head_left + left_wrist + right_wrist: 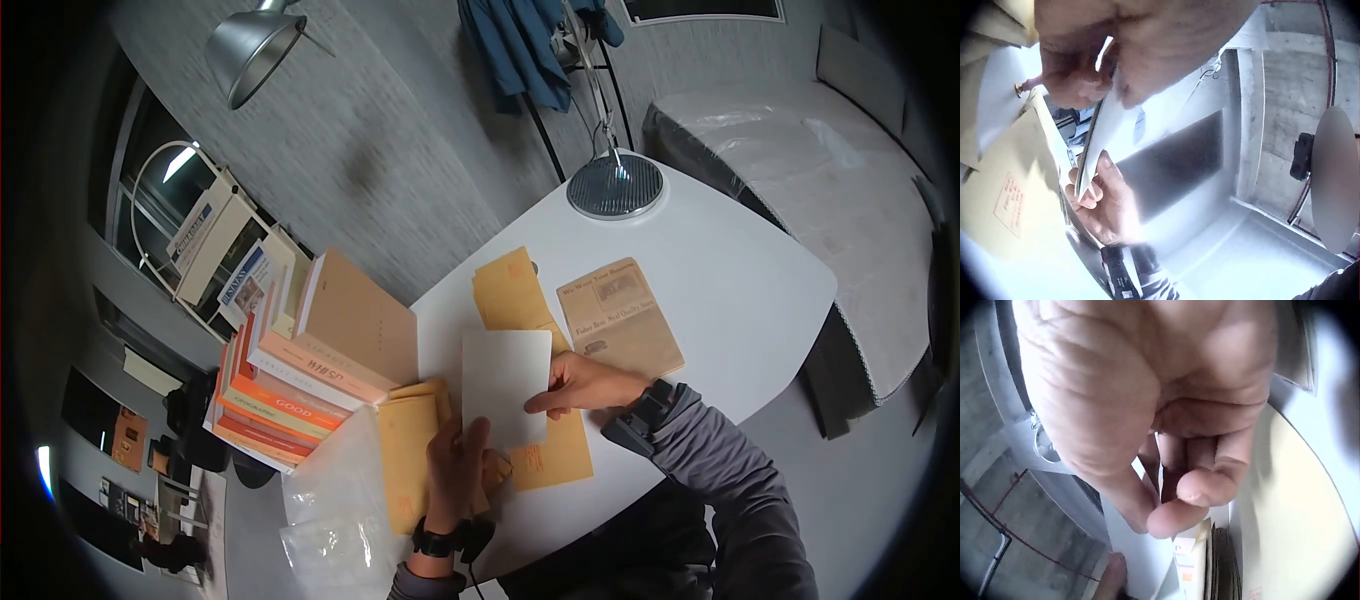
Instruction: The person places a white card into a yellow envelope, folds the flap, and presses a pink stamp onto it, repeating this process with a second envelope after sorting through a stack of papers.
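Both hands hold a white card (pixel 503 372) over the table, its blank face toward the head camera. My left hand (pixel 460 470) grips it at the lower left corner, thumb on the near face. At the right edge my right hand (pixel 592 384) pinches it, thumb in front and fingers mostly hidden behind. Seen edge-on in the left wrist view, the card (pixel 1099 137) is thin with a darker back. Beneath it lie a yellow-brown envelope with a red stamp (pixel 560 455) and another envelope (pixel 512 285). More envelopes (pixel 400 460) lie left of the left hand.
A brown envelope with newspaper-style print (pixel 622 318) lies to the right on the white table (pixel 745 265). Stacked books (pixel 300 385) rise at the left, near clear plastic packaging (pixel 335 535). A lamp base (pixel 614 190) stands at the far corner.
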The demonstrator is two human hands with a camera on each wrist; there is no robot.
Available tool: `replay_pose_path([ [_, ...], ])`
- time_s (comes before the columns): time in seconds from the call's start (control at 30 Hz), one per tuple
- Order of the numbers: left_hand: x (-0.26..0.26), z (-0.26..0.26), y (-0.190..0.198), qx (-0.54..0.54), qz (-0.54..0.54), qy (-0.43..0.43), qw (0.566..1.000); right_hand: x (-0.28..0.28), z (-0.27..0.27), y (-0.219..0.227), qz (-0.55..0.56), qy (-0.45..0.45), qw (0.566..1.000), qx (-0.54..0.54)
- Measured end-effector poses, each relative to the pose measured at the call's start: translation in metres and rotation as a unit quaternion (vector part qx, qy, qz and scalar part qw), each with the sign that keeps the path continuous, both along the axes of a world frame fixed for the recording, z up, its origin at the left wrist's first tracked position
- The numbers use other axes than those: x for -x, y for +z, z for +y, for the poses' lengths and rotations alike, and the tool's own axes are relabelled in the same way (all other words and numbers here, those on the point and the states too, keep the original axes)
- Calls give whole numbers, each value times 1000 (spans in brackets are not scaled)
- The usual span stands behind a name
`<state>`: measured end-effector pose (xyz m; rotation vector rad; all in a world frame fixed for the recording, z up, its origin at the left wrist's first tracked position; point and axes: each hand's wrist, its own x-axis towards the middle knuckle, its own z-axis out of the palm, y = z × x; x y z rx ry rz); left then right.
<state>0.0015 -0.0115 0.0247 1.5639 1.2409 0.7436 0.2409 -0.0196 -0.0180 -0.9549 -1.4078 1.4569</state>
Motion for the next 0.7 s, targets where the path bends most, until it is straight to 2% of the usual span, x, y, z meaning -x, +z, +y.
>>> replay_pose_path([
  [0.2,-21,-1,6,-54,-94,33,994,6,-2,-2,14,69,998,-7],
  [0.4,-25,4,9,-41,-117,17,992,2,-1,2,12,81,997,-8],
  [0.5,-22,10,2,-44,-180,44,982,4,-2,4,25,3,999,-23],
  [0.6,-25,8,9,-2,-197,24,980,3,7,-6,65,-72,995,-36],
  [0.7,-23,11,6,16,-123,-6,992,3,11,-12,220,-127,967,-5],
])
